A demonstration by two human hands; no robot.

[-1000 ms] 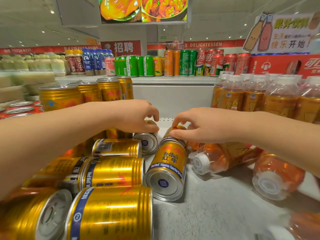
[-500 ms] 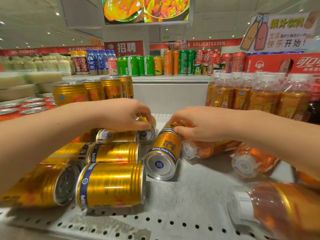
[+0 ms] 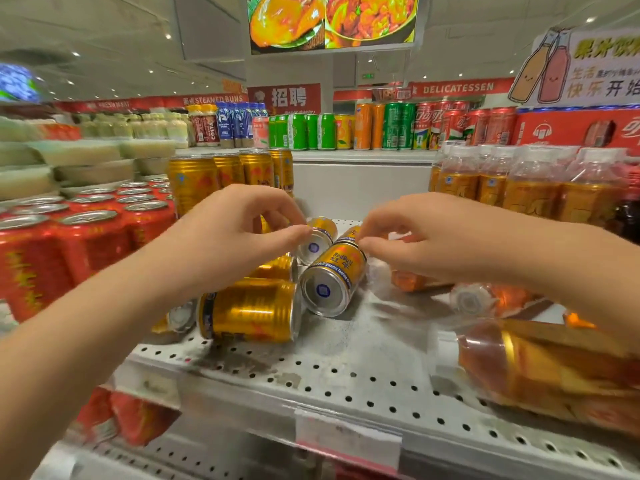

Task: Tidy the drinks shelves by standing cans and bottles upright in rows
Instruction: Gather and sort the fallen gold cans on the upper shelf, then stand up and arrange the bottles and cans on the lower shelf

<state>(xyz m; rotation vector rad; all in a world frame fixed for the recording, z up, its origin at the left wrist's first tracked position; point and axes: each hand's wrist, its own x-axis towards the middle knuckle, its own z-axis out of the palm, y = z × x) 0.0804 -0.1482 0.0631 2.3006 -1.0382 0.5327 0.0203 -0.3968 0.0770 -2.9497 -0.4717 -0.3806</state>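
Pinching rear can (image 3: 317, 241) with left hand (image 3: 239, 230), front can (image 3: 332, 277) with right hand (image 3: 426, 237). Just tilted both up off shelf (image 3: 346, 375); standing underway.

Supermarket interior. White ceiling (image 3: 104, 36) with small recessed spotlights (image 3: 168, 36), all lit. Hanging screen (image 3: 332, 19) overhead shows food dishes. Red fascia band (image 3: 460, 87) along the far wall reads DELICATESSEN; further left, STEAMED BUNS. Red sign (image 3: 289, 97) with white characters below the screen. Cardboard juice sign (image 3: 575, 67) upper right. Foreground: white perforated metal shelf (image 3: 346, 372), white back panel (image 3: 360, 188) behind it, blurred price strip (image 3: 346, 441) on its front edge.
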